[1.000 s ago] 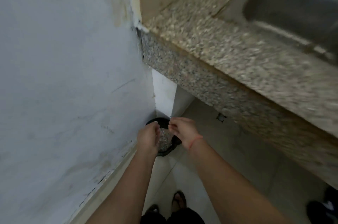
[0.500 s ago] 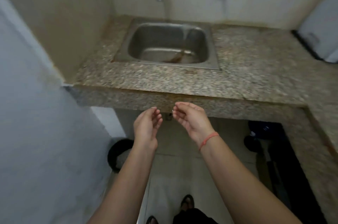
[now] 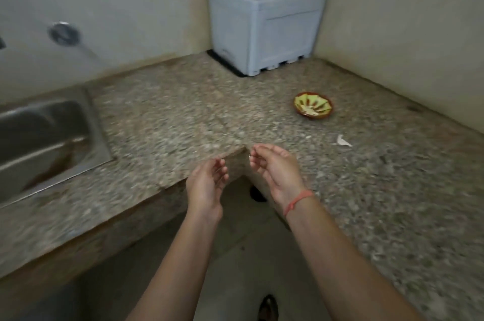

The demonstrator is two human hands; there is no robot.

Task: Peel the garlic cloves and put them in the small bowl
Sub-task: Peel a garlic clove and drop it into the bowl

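A small brown bowl (image 3: 313, 105) with a yellow-green patterned inside stands on the granite counter (image 3: 183, 116), toward the back right. A white garlic piece (image 3: 342, 141) lies on the counter in front of the bowl. My left hand (image 3: 207, 184) and my right hand (image 3: 275, 171) hover side by side at the counter's inner corner, palms facing each other, fingers loosely curled. Neither hand holds anything that I can see. A red string circles my right wrist.
A steel sink (image 3: 44, 137) is set in the counter at the left. A white box-shaped appliance (image 3: 264, 24) stands in the back corner. Walls close off the back and right. The floor and a sandalled foot (image 3: 268, 306) show below.
The view swung right from a black bin on the floor, past the sink, to the counter corner with the bowl. Both hands rose from the bin and stay loosely curled, a little apart.
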